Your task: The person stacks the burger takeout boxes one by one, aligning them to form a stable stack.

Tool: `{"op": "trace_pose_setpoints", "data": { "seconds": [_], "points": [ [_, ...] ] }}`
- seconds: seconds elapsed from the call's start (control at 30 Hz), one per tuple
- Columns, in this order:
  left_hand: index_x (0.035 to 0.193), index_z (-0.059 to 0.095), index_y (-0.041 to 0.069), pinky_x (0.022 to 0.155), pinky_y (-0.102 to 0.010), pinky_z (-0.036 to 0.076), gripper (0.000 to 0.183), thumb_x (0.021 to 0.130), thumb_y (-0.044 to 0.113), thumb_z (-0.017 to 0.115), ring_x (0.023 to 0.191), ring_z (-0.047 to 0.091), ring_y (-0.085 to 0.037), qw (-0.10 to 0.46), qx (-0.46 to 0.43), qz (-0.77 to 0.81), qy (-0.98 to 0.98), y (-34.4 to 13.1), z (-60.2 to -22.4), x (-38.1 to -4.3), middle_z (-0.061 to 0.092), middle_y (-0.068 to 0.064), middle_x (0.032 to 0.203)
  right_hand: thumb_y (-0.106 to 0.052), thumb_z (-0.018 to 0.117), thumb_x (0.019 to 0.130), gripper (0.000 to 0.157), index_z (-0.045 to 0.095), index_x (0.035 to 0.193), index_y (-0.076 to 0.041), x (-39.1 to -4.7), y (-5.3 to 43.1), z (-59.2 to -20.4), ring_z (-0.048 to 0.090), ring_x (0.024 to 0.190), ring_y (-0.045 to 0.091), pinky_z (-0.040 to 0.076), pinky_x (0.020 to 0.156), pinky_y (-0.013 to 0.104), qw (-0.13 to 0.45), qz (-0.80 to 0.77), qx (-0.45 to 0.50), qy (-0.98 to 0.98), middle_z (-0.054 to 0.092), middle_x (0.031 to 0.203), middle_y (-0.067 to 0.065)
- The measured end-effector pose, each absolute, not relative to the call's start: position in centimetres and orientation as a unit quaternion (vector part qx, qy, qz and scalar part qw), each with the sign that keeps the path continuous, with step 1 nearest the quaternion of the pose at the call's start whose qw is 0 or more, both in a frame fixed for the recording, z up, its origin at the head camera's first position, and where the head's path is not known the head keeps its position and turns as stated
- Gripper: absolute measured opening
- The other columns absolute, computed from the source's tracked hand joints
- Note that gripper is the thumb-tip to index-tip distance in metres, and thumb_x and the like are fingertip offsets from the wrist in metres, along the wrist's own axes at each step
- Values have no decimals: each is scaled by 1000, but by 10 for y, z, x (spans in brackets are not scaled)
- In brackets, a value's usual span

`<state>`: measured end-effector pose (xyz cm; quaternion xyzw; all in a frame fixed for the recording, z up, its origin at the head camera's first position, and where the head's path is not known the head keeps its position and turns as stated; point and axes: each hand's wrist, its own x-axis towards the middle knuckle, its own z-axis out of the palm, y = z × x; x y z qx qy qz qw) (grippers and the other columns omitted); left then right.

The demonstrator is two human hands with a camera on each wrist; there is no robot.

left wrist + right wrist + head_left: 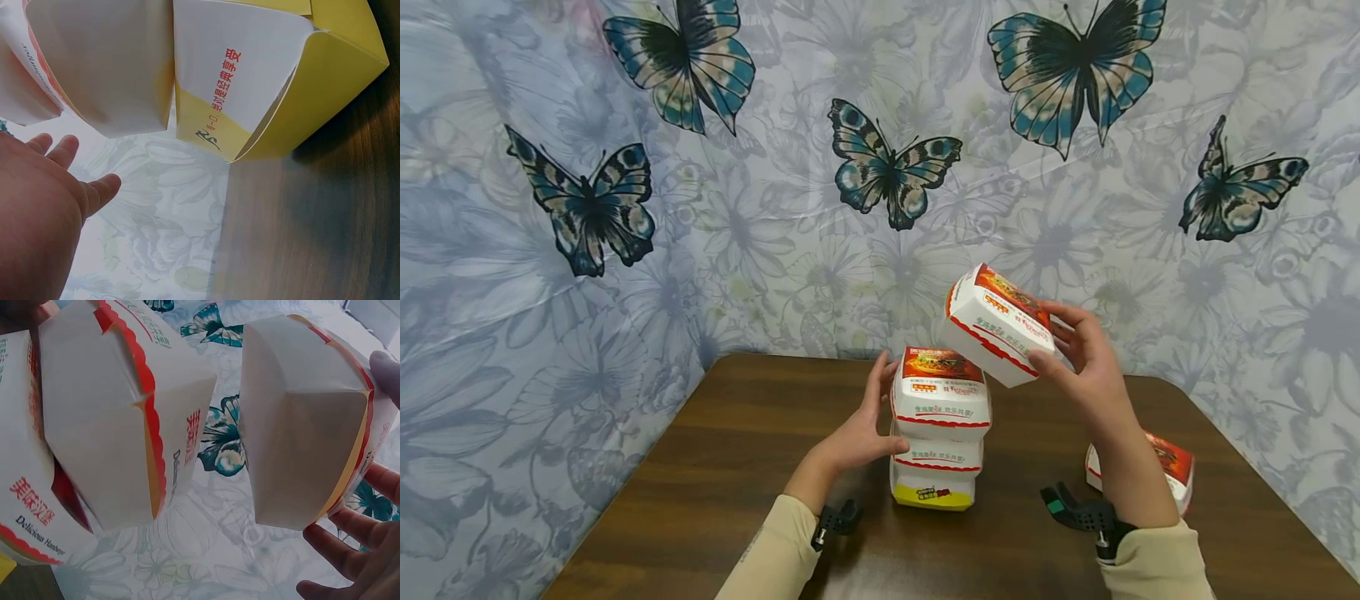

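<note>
Beside the stack [942, 429], right hand [1084, 362] high with tilted box [997, 327]

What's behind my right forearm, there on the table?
A box sits on the table, its left and right edges and part of its red-printed top showing. Your forearm covers its middle; its inside can't be seen.

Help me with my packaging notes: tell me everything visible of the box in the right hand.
The box looks like white card, closed, with a red burger-picture panel on top, green and red lettering and a red scalloped edge; below that it shows plain white. It is tilted in mid-air, gripped by the right hand, apart from the stack.
</note>
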<state>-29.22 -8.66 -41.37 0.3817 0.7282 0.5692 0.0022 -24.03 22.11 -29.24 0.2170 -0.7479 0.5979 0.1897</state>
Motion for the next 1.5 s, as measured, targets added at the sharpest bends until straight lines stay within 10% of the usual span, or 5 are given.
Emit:
{"op": "trace_pose_setpoints", "data": {
  "seconds": [0.33, 0.67, 1.5],
  "points": [
    [158, -20, 27, 120, -68, 8, 136, 70, 81, 68, 155, 5, -28, 11, 374, 572, 730, -88, -412, -290, -2, -5, 168, -9, 64, 94, 59, 40, 147, -19, -246, 212, -279, 43, 138, 18, 52, 87, 20, 134, 548, 252, -786, 39, 151, 1],
    [157, -21, 26, 121, -67, 7, 134, 72, 79, 68, 155, 3, -32, 15, 379, 571, 728, -88, -410, -289, -3, -5, 168, -18, 71, 91, 64, 40, 147, -26, -250, 211, -270, 38, 143, 26, 43, 101, 57, 98, 486, 254, -831, 39, 152, -7],
    [159, -14, 31, 121, -67, 8, 130, 72, 77, 71, 157, -1, -26, -9, 365, 573, 734, -87, -399, -283, -6, 5, 169, -26, 74, 89, 66, 40, 146, -32, -260, 201, -271, 36, 145, 31, 39, 104, 64, 72, 445, 275, -849, 39, 155, -4]
  ]
}}
